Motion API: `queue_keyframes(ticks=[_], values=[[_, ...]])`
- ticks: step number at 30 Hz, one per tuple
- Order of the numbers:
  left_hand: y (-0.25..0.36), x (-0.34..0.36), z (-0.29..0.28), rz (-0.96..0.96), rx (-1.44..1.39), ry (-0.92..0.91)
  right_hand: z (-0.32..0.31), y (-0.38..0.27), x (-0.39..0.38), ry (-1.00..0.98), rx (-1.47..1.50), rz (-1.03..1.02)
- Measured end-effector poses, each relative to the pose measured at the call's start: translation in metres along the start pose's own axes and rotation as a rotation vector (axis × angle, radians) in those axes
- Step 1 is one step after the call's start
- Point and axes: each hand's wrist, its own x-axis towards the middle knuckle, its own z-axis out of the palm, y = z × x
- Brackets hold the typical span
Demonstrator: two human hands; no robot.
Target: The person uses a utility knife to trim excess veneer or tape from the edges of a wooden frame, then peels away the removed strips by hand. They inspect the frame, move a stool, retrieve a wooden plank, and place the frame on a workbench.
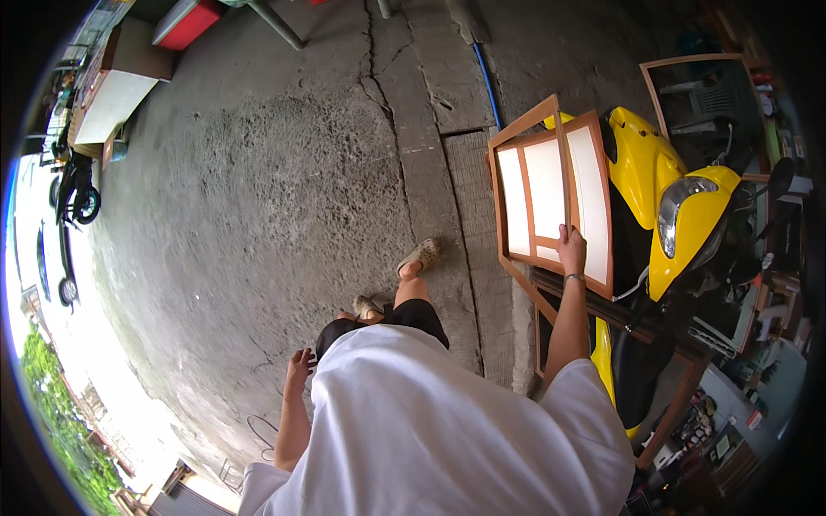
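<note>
My right hand (572,249) is closed around the bar of a brown wooden frame (565,172), held upright beside a yellow motor scooter (662,185). Right behind that bar is a white panel with brown wooden edging (588,172). From this angle I cannot tell whether frame and panel are joined. My left hand (299,368) hangs low by my left hip, fingers loosely apart, with nothing in it.
Cracked concrete floor (258,198) spreads ahead and left. A blue hose (487,82) lies beyond the panel. Another wooden frame (651,95) stands at far right, among cluttered goods. A white-sided counter (112,103) and parked motorcycle (82,193) are at left.
</note>
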Motion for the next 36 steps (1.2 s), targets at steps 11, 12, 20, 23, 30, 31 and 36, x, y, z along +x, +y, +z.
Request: queue_keyframes(ticks=[11,12,20,23,30,31,36], values=[[-0.039,0.029,-0.009,0.063,-0.157,0.005,-0.034,-0.154,-0.129,0.034,0.135,-0.299],[-0.047,0.036,-0.013,0.061,-0.158,0.004,-0.041,-0.17,-0.145,-0.002,0.084,-0.317],[-0.004,0.101,-0.06,0.582,-0.019,0.229,-0.051,-0.29,-0.297,-0.186,0.366,-0.668],[0.066,0.083,-0.104,0.907,-0.01,0.363,-0.041,-0.34,-0.352,-0.218,0.356,-0.817],[0.198,-0.018,-0.287,1.434,-0.247,0.892,0.011,-0.447,-0.426,-0.371,0.521,-1.09],[0.209,-0.03,-0.317,1.5,-0.259,0.993,0.02,-0.461,-0.434,-0.403,0.529,-1.1],[0.238,-0.06,-0.459,1.604,-0.139,1.352,0.062,-0.527,-0.463,-0.621,0.543,-1.177]])
